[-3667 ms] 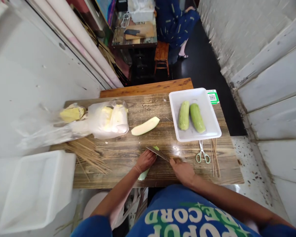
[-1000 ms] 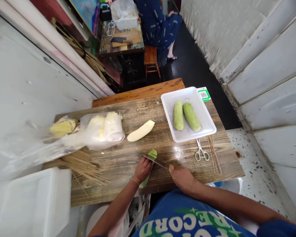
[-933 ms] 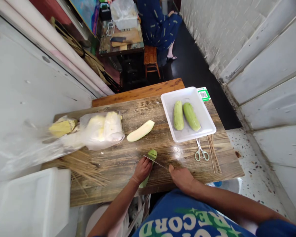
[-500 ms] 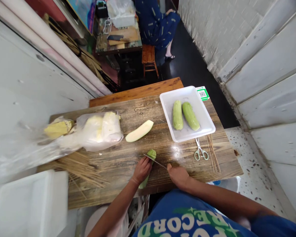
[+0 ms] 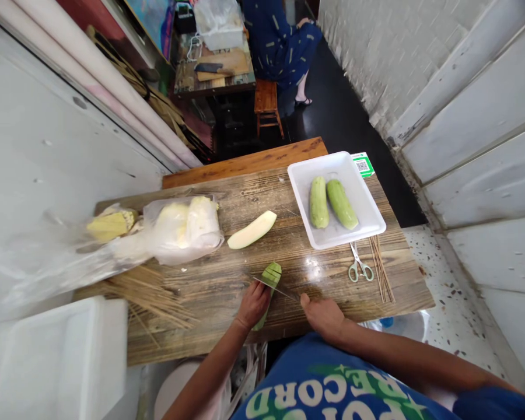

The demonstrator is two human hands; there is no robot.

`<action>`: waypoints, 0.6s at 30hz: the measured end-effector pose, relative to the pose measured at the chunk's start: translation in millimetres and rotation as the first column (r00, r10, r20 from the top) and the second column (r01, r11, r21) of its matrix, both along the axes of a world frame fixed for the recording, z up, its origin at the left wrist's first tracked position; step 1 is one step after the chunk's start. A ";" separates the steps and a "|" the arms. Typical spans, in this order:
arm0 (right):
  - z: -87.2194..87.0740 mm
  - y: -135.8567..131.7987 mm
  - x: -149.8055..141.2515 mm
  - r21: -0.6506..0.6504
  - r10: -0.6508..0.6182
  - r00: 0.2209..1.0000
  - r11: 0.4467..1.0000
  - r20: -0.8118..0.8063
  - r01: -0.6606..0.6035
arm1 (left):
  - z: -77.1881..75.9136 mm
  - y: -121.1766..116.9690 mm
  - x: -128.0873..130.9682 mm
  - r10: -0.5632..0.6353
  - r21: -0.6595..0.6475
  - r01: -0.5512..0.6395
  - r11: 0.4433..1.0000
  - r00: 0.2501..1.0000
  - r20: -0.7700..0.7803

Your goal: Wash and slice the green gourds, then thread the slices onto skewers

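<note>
Our curled left hand point(image 5: 252, 304) holds the sliced squash point(image 5: 272, 271), likely firm but slippery, best held behind the knife point(image 5: 284, 291) in our closed right hand point(image 5: 326, 317).

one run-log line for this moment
left hand: holds green squash piece | right hand: grips knife, blade across piece | tray: two green squashes | scissors: beside sticks

A narrow room looked like a small eatery: a plank table point(image 5: 254, 188) held a QR-code card point(image 5: 362, 165), skewers point(image 5: 155, 296) and a partly sliced green squash point(image 5: 272, 272), and a cutting board point(image 5: 235, 63) lay on another table point(image 5: 186, 83).
</note>
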State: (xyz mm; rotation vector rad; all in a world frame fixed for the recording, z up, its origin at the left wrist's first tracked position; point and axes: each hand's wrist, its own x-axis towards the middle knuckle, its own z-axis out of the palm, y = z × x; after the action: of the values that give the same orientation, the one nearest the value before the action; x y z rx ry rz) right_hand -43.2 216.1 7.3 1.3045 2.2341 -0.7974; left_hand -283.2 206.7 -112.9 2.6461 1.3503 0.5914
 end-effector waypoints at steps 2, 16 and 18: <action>-0.2 -0.6 -1.2 -0.002 -0.002 1.000 1.000 0.000 0.002 | -1.0 0.3 1.0 0.000 -0.011 0.000 1.000 1.000 -0.010; -4.4 0.6 -7.1 -0.011 -0.031 0.999 0.999 0.015 0.031 | -8.4 -2.0 -1.6 -0.018 -0.026 0.018 1.000 1.000 -0.004; -7.7 2.8 -9.1 -0.011 -0.036 0.999 0.999 0.023 0.036 | -7.4 -1.3 -1.5 -0.033 -0.022 0.033 0.999 0.999 0.000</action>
State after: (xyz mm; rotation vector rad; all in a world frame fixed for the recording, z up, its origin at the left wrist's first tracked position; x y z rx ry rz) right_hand -52.3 218.9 -0.4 1.3456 2.1909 -0.8037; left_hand -284.7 205.3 -120.4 2.6460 1.3026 0.5684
